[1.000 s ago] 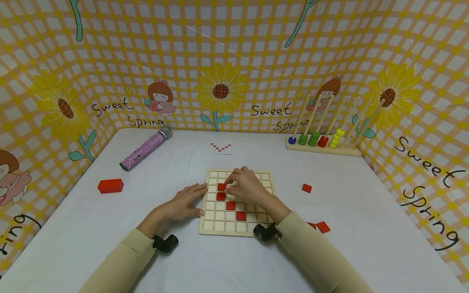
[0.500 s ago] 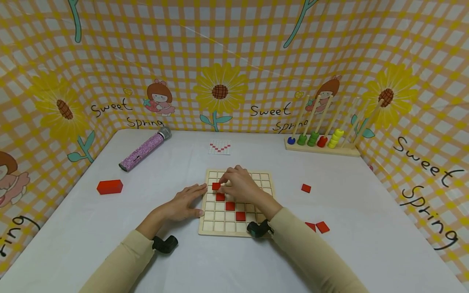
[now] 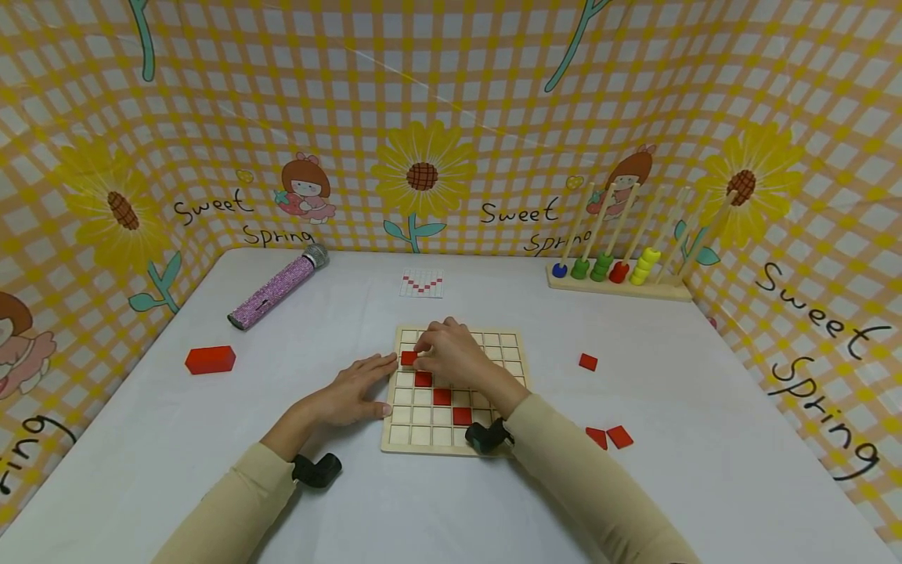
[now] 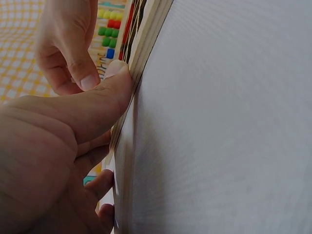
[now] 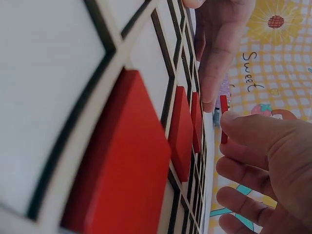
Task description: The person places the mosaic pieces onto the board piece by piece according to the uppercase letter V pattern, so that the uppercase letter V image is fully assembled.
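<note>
My right hand (image 3: pixel 454 356) pinches a red square tile (image 3: pixel 409 358) between thumb and fingertips, over the upper left of a wooden grid board (image 3: pixel 431 448). In the right wrist view the held tile (image 5: pixel 224 105) stands on edge, apart from the board. Three red tiles lie in the grid on a diagonal: an upper tile (image 3: pixel 423 379), a middle tile (image 3: pixel 441 397) and a lower tile (image 3: pixel 461 416). At the board's left edge rests my left hand (image 3: pixel 348 395), its fingers extended. Its thumb (image 4: pixel 114 80) touches the board's side in the left wrist view.
Loose red tiles (image 3: pixel 620 436) lie right of the board, with another red tile (image 3: pixel 588 362) farther back. A patterned card (image 3: pixel 422 283) is behind the board. Around them are a bead counting frame (image 3: pixel 620 290), a glittery microphone (image 3: pixel 275 294) and a red block (image 3: pixel 211 359).
My right hand has moved left across the board with the red tile, from the second column towards the leftmost one. The left hand keeps its place at the board's edge.
</note>
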The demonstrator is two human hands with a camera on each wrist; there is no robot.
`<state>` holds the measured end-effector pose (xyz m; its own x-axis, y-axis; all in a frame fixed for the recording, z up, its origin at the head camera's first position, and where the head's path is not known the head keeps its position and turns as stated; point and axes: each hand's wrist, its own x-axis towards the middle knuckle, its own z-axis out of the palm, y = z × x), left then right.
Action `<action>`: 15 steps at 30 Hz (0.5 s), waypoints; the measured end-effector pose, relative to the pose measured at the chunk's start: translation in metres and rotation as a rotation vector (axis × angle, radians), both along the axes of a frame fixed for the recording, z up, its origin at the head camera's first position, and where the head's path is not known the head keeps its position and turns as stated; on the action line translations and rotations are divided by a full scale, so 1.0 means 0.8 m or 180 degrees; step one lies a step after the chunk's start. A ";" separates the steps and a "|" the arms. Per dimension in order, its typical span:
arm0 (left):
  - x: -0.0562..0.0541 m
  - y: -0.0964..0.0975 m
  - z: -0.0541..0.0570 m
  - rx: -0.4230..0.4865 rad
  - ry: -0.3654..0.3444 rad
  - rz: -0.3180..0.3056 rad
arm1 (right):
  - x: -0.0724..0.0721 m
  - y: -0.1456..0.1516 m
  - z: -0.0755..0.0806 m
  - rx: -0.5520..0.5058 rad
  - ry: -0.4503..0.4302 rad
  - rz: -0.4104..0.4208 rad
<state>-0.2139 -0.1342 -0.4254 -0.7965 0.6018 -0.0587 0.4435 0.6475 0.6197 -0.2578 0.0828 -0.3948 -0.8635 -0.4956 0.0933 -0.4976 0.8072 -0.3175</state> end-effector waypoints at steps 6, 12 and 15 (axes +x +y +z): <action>-0.001 -0.001 -0.001 0.0014 -0.0004 -0.0005 | -0.004 -0.002 -0.003 0.0105 -0.0065 -0.0023; -0.001 -0.001 -0.002 0.0024 -0.0033 0.0013 | -0.006 -0.002 -0.006 0.0157 -0.0051 0.0027; -0.002 -0.001 -0.002 0.0027 -0.0043 0.0014 | -0.007 -0.002 -0.007 0.0218 -0.0024 0.0045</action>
<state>-0.2151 -0.1349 -0.4266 -0.7982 0.5989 -0.0643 0.4324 0.6440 0.6311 -0.2638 0.0812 -0.4005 -0.8569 -0.5129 0.0521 -0.5070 0.8201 -0.2655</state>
